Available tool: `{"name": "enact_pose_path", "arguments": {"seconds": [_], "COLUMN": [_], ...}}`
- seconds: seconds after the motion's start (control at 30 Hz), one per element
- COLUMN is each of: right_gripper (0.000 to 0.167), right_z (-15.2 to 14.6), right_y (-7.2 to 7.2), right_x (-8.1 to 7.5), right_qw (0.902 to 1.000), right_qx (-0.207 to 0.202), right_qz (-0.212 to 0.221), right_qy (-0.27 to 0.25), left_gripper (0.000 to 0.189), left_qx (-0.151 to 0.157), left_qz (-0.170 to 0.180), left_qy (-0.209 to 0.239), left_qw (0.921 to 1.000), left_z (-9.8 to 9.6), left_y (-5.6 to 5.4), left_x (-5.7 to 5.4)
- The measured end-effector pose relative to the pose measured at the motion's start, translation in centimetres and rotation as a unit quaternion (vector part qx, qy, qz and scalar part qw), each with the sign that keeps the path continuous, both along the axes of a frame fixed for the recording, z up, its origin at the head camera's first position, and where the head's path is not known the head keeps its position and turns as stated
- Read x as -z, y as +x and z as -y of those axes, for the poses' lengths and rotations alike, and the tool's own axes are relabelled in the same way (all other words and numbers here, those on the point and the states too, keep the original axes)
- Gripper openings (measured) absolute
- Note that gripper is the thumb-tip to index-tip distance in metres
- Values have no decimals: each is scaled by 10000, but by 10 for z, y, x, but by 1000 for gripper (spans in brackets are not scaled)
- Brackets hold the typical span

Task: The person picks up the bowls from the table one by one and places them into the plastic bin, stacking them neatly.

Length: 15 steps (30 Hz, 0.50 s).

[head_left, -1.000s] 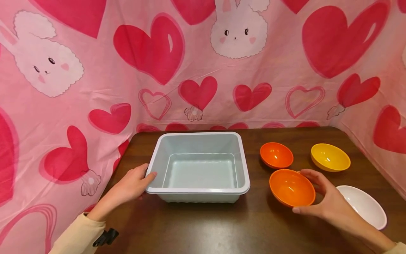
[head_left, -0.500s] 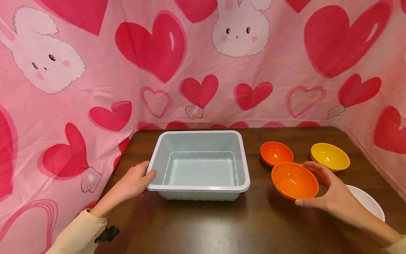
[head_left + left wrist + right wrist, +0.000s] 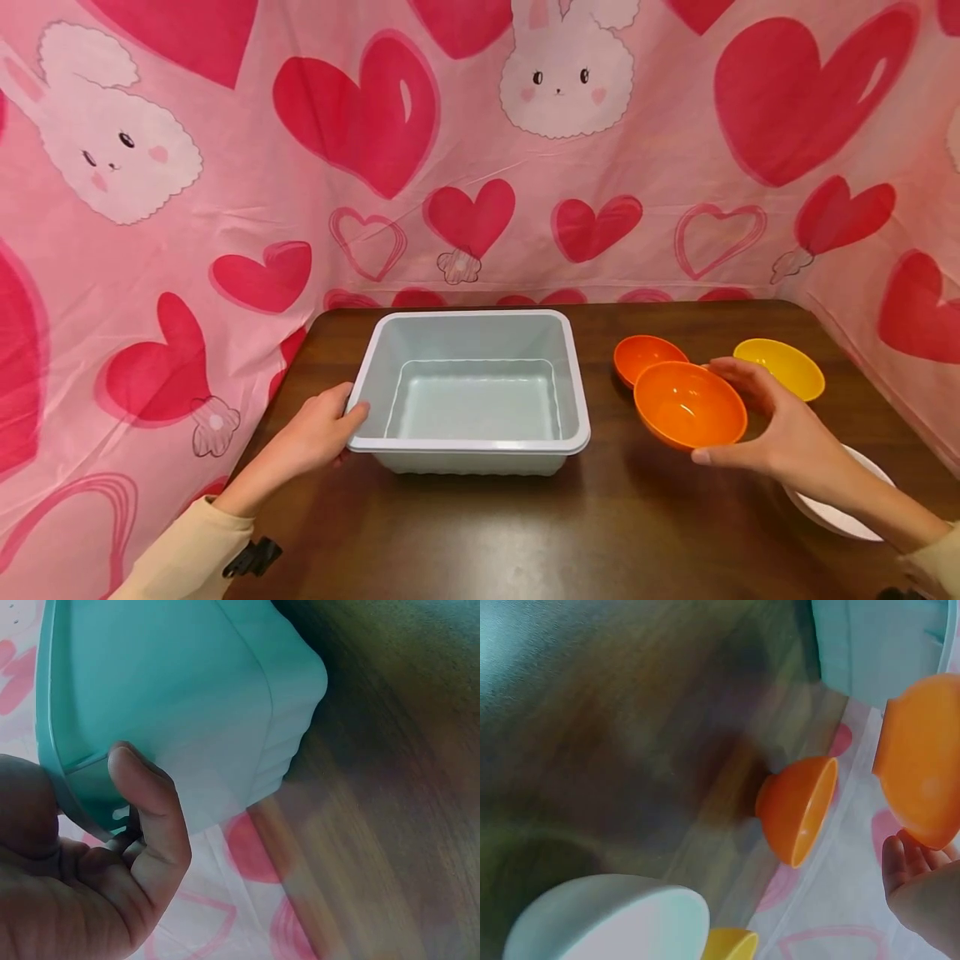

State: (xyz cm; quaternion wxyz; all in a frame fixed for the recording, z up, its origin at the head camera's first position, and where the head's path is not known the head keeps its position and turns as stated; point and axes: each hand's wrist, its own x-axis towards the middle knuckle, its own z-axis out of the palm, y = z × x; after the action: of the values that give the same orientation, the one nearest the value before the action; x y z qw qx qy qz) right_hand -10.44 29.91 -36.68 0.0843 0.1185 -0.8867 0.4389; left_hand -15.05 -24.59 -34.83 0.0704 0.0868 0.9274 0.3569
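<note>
The head view is bright and fairly crisp, with pale glare on the wooden tabletop [image 3: 495, 546] at lower centre and highlights inside the front orange bowl [image 3: 690, 405]; both wrist views look dimmer, softer, the right with whitish sheen upper left

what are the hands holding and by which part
The right hand holds the nearer orange bowl by its right side, near the rim; the left hand grips the gray tub by its left rim.
</note>
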Motion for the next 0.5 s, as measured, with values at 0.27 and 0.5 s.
{"name": "enact_pose_path", "arguments": {"seconds": [0.27, 0.5], "right_gripper": [96, 93], "right_z": [3, 10], "right_y": [-7, -15], "right_x": [-14, -26], "right_qw": [9998, 9996], "right_qx": [-39, -194], "right_qz": [204, 204], "right_qy": [80, -68], "left_gripper": [24, 23], "left_qx": [22, 12], "left_qz": [11, 16], "left_qy": [31, 45], "left_qw": [10000, 10000], "left_z": [0, 1], "left_y": [-1, -1], "left_x": [0, 1]}}
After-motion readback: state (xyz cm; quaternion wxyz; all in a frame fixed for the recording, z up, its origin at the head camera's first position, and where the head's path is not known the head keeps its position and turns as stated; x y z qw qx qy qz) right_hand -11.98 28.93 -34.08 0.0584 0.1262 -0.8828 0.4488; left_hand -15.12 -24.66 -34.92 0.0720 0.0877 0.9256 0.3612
